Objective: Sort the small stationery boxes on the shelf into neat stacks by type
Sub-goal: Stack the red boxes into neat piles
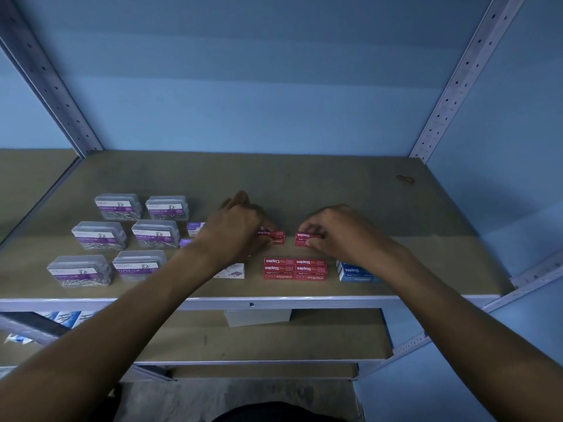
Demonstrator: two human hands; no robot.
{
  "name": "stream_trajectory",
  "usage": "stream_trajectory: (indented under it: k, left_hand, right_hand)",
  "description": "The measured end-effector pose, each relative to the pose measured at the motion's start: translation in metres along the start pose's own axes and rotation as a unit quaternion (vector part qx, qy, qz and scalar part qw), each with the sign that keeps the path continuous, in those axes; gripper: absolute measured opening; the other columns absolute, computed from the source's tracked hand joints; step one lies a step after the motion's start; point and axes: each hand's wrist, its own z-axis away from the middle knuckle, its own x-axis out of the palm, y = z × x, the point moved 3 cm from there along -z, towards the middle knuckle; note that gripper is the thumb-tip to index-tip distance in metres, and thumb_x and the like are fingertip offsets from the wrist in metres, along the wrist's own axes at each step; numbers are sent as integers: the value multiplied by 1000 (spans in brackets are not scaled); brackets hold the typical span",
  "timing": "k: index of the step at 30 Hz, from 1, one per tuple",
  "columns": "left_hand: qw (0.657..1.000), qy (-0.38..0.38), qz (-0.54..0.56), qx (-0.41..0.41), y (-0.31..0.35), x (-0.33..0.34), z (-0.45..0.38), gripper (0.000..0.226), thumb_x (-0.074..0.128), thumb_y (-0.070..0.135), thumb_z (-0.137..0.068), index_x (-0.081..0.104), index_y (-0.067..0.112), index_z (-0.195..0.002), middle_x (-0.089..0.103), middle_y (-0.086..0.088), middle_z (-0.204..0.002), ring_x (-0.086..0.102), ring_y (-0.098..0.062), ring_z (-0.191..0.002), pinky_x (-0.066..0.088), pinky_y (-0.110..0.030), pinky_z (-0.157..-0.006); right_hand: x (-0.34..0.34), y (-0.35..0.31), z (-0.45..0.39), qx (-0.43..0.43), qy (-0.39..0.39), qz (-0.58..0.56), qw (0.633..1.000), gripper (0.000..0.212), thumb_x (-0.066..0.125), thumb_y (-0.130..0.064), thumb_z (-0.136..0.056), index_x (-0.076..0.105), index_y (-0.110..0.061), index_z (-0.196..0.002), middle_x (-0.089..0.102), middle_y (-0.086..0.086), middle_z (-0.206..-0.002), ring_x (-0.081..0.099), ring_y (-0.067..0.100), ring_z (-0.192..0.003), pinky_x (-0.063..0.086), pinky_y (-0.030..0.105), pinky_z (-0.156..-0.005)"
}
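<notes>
My left hand [236, 226] grips a small stack of red staples boxes [272, 236] on the shelf board [304, 190]. My right hand [333, 229] grips a second small stack of red staples boxes [306, 239] just to the right, a gap between the two. In front of them lies a neat block of several red staples boxes [295, 269]. A blue staples box stack [355, 272] sits to its right, partly under my right forearm. A white staples box [233, 271] lies near my left wrist. Purple boxes [194, 229] peek out behind my left hand.
Several clear plastic paper clip boxes with purple labels [122, 239] stand in two columns on the left. Perforated metal uprights [451, 86] frame the shelf. A lower shelf holds a white box [257, 317] and blue packets [61, 318] at the left.
</notes>
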Motion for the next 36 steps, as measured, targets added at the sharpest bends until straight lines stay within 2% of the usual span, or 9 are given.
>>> stream_trajectory:
  k: [3,7,12,17,22,24,29,33,36]
  left_hand:
    - [1000,5,2,-14,0,3,-5,24,67,43,-88,71,35,-110,70,15,-113,41,-16,-113,36,-28,-87]
    - [1000,-5,17,-25,0,5,-7,24,67,43,-88,71,35,-109,70,14,-109,40,-16,-115,37,-32,-93]
    - [999,3,34,-5,4,0,-4,24,64,43,-89,71,34,-111,72,16,-107,42,-15,-109,37,-30,-86]
    - [999,22,35,23,12,-10,2,29,65,47,-88,71,33,-112,72,16,-109,44,-13,-108,36,-25,-81]
    - [999,24,31,34,17,-9,6,28,66,48,-87,71,34,-111,72,15,-108,46,-13,-108,37,-26,-80]
    - [999,21,29,29,17,-5,6,27,67,47,-87,71,35,-111,72,13,-107,46,-15,-109,39,-28,-82]
    - [999,-15,40,24,16,8,10,25,65,46,-89,70,39,-112,72,14,-109,46,-13,-108,49,-30,-85]
    - [996,-25,90,9,12,10,10,22,66,42,-88,73,39,-109,73,13,-108,49,-12,-107,52,-33,-86]
    - [995,-27,96,27,13,11,11,18,64,44,-90,73,38,-105,73,17,-103,49,-10,-101,51,-35,-86]
  right_hand:
    - [3,0,-3,1,5,-3,1000,18,76,-19,-87,80,-28,-102,78,-10,-96,66,-1,-78,55,22,-77]
    - [6,3,-4,6,9,1,1000,17,76,-19,-87,80,-27,-101,78,-10,-94,63,-3,-73,42,7,-66]
    - [2,3,1,-15,14,-18,1000,17,77,-20,-86,80,-29,-101,78,-13,-92,62,-12,-71,42,3,-63]
    - [-4,-4,11,-30,-8,-32,999,17,76,-28,-89,79,-28,-106,78,-11,-98,64,-7,-73,53,13,-65]
    - [-8,-8,19,-28,-20,-21,999,17,75,-28,-89,79,-30,-106,78,-13,-97,63,-10,-72,48,10,-62]
    - [-8,-10,21,-31,-13,-5,999,17,74,-25,-88,79,-32,-104,78,-14,-96,64,-8,-71,49,11,-62]
    - [-1,-14,24,-39,-25,-1,999,18,70,-22,-89,79,-31,-100,78,-14,-91,69,0,-78,59,30,-69]
    - [4,-12,23,-32,-40,-9,999,16,69,-27,-91,79,-32,-103,78,-13,-94,69,-1,-76,61,28,-68]
    - [7,-11,23,-25,-50,-5,998,18,63,-36,-95,78,-33,-105,77,-14,-97,68,-1,-76,58,23,-65]
